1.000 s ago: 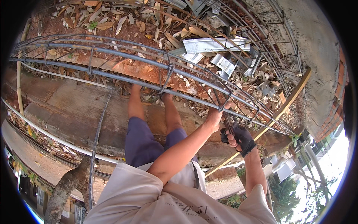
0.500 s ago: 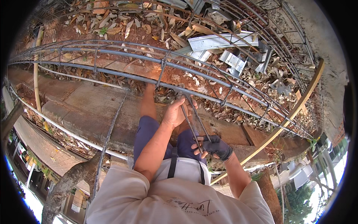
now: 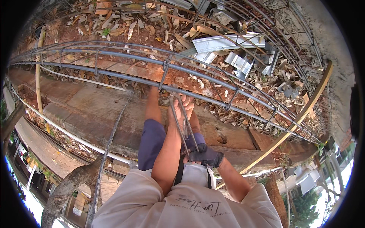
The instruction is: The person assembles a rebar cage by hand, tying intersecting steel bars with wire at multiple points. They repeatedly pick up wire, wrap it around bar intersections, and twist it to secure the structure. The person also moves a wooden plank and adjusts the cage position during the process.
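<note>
**Inspector:** Since the earlier frame, the left hand (image 3: 181, 110) has travelled up along the bent wire stirrup (image 3: 182, 121) toward the rebar cage (image 3: 125, 57); the gloved right hand (image 3: 205, 155) has dropped closer to the body.

**Foreman:** Grip status?

**Inspector:** Left hand is bare and closed around the upper end of the stirrup, just below the lower bar. Right hand is closed on the lower end, near the waist. The stirrup runs slanted between them, over the concrete slab (image 3: 95, 106).

**Foreman:** Recommendation?

**Inspector:** My judgement: keep both grips firm, hold the loop square to the long bars, and seat it beside the existing stirrups (image 3: 164, 74) without twisting. The bare hand risks pinching against the bar.
</note>
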The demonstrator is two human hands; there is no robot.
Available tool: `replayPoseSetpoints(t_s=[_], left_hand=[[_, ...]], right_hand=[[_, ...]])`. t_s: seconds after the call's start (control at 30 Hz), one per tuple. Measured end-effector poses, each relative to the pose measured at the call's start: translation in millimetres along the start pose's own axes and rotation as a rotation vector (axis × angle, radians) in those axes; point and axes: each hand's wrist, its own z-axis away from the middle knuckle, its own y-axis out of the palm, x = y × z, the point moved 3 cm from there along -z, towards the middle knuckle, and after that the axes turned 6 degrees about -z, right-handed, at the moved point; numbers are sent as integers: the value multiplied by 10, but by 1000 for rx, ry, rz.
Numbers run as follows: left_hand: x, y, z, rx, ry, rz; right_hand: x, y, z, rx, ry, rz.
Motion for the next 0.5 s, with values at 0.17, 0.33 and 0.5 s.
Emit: replayPoseSetpoints(t_s=[0.17, 0.33, 0.5], left_hand=[[-247, 12, -68, -580, 202, -462], [-412, 20, -12, -816, 385, -1078], [-576, 268, 0, -632, 713, -2037]], right_hand=[[195, -115, -120, -261, -221, 402], [449, -329, -228, -323, -152, -241], [514, -306, -395, -475, -58, 532]])
